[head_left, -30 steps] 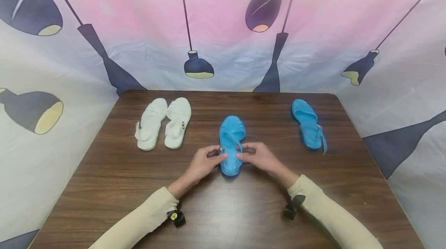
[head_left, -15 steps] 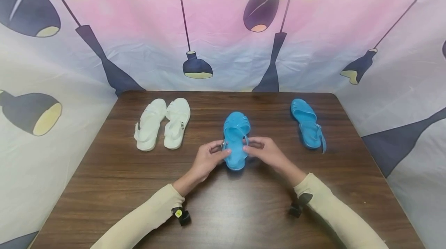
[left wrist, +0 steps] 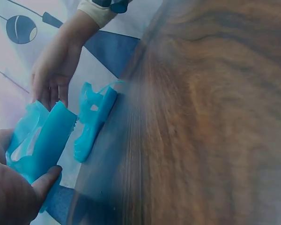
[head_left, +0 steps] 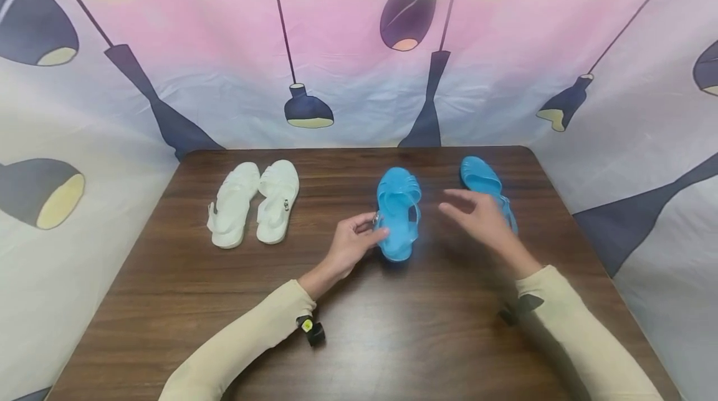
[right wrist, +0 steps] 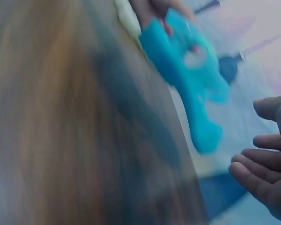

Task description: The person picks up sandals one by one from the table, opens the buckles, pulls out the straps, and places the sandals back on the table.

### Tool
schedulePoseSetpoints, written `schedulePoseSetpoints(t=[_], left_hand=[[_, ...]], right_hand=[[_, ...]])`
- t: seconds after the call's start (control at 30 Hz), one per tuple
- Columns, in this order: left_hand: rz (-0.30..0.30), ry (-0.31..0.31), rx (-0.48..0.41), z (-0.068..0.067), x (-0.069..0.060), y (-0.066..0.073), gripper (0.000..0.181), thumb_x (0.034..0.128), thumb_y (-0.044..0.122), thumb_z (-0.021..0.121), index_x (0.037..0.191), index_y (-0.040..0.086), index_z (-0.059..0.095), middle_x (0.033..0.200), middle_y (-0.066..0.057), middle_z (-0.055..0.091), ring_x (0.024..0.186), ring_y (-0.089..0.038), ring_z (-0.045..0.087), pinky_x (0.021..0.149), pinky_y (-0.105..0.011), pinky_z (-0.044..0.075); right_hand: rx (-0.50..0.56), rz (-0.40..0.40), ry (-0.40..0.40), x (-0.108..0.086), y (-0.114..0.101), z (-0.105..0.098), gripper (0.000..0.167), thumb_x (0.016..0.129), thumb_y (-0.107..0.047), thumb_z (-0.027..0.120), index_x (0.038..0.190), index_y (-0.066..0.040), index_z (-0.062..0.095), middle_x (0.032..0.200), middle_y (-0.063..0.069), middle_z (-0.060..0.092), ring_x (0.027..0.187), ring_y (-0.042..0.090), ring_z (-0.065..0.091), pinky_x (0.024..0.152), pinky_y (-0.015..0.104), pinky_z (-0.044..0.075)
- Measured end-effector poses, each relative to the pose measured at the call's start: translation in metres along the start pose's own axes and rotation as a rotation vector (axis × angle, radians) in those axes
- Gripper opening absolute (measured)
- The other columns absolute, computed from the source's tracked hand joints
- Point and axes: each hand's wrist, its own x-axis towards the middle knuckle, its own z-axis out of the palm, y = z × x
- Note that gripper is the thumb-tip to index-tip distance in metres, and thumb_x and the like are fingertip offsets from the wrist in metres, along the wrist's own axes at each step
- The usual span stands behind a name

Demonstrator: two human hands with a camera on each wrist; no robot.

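Near the middle of the table, a blue sandal (head_left: 397, 220) is pinched at its left side by my left hand (head_left: 352, 245), thumb on the insole and fingers at the buckle. The right wrist view shows that sandal (right wrist: 175, 70) raised above the tabletop. Apart from it, my right hand (head_left: 485, 220) hovers to the right with fingers extended and nothing in them. Behind that hand lies a second blue sandal (head_left: 481, 175), its heel part partly hidden in the head view. In the left wrist view this second sandal (left wrist: 94, 122) rests on the table.
Two white sandals, one on the left (head_left: 232, 207) and one beside it (head_left: 278, 201), lie side by side at the table's back left. The brown wooden table (head_left: 359, 351) ends at a printed curtain (head_left: 359, 45) behind and at both sides.
My right hand has let go of the held sandal and moved right, in front of the other blue sandal. My left hand has carried its sandal rightward and slightly away from me.
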Motion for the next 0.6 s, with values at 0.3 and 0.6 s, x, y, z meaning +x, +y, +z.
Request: schedulePoseSetpoints(t=[0.3, 0.6], left_hand=[[0.051, -0.031, 0.045, 0.022, 0.026, 0.000, 0.045, 0.0904, 0.006, 0.077, 0.131, -0.005, 0.063, 0.128, -0.023, 0.067, 0.115, -0.033, 0.069, 0.089, -0.036, 0.059], [0.082, -0.040, 0.031, 0.051, 0.053, -0.007, 0.042, 0.0896, 0.007, 0.079, 0.129, -0.004, 0.066, 0.128, -0.023, 0.067, 0.116, -0.034, 0.068, 0.090, -0.035, 0.059]], right_hand=[[-0.217, 0.023, 0.198, 0.003, 0.045, -0.055, 0.055, 0.096, -0.044, 0.070, 0.131, -0.001, 0.068, 0.106, 0.023, 0.073, 0.072, 0.030, 0.064, 0.061, 0.040, 0.052], [-0.166, 0.251, 0.064, 0.008, 0.086, -0.065, 0.079, 0.097, -0.061, 0.058, 0.146, 0.001, 0.051, 0.149, 0.032, 0.046, 0.133, 0.052, 0.047, 0.103, 0.068, 0.043]])
